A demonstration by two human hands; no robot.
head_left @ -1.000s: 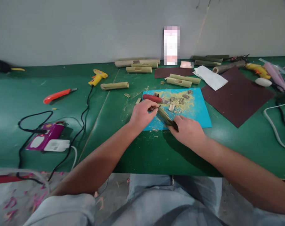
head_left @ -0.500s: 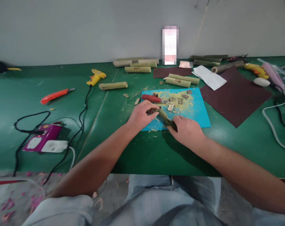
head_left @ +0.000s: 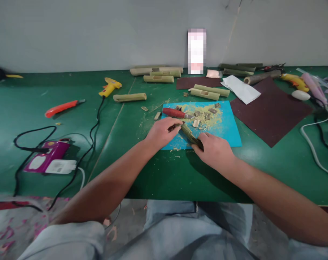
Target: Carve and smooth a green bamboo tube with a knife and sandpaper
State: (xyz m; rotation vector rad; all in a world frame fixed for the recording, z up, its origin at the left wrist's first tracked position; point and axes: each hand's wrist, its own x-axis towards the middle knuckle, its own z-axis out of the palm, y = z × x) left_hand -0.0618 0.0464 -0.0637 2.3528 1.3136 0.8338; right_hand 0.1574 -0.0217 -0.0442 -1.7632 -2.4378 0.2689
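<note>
A short green bamboo tube point(head_left: 189, 133) with a notch cut in its upper side slants over the blue sheet point(head_left: 232, 124). Its near end is wrapped by my right hand point(head_left: 214, 148), thumb and fingers closed. At the far end, my left hand point(head_left: 164, 131) pinches the tube's tip; its fingers partly hide a dark bit there. Just beyond my left hand lies a red-handled carving knife point(head_left: 174, 112), its metal blade pointing right. Pale shavings point(head_left: 205, 126) and several small bamboo chips point(head_left: 213, 111) are scattered over the sheet.
Cut bamboo tubes point(head_left: 204, 94) lie behind the sheet. A yellow glue gun point(head_left: 109, 87), red utility knife point(head_left: 62, 108) and purple power strip point(head_left: 48, 156) with cords are on the left. Brown sandpaper point(head_left: 272, 115) and white paper point(head_left: 241, 89) lie right. A phone point(head_left: 197, 50) leans on the wall.
Both hands keep their hold on the bamboo tube with hardly any movement. The view has shifted very slightly.
</note>
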